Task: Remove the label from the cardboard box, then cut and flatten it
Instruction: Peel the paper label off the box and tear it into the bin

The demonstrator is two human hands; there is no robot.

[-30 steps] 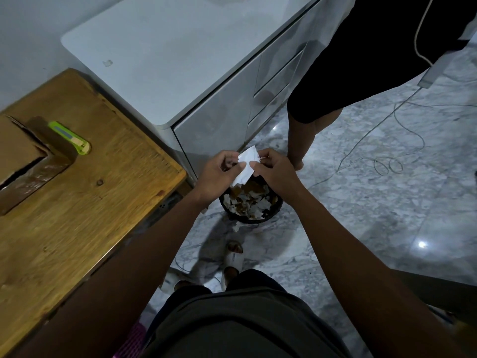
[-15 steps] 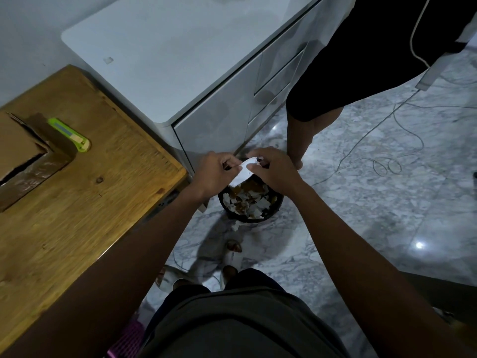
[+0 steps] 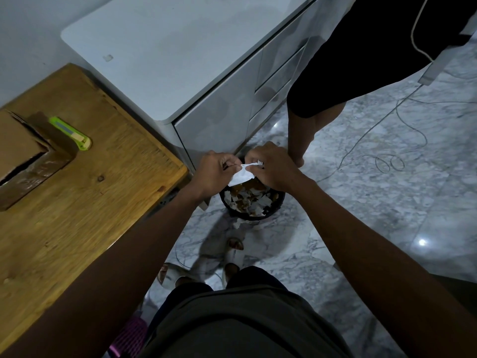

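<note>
A white paper label (image 3: 241,174) is pinched between my left hand (image 3: 215,171) and my right hand (image 3: 273,167), crumpled and folded between the fingertips. Both hands hover over a black waste bin (image 3: 254,217) on the floor, filled with torn white and brown scraps. The cardboard box (image 3: 23,153), with brown tape along its edge, lies on the wooden table (image 3: 85,202) at the far left, partly cut off by the frame. A green utility knife (image 3: 71,133) rests on the table just beside the box.
A white cabinet (image 3: 180,60) with drawers stands behind the bin. Another person's leg (image 3: 307,130) stands right beside the bin. White cables (image 3: 387,161) trail over the marble floor at right. My slippered feet (image 3: 232,257) are just below the bin.
The label stood as a flat upright piece between my hands; now it is folded down and crumpled smaller. Both hands stay over the bin.
</note>
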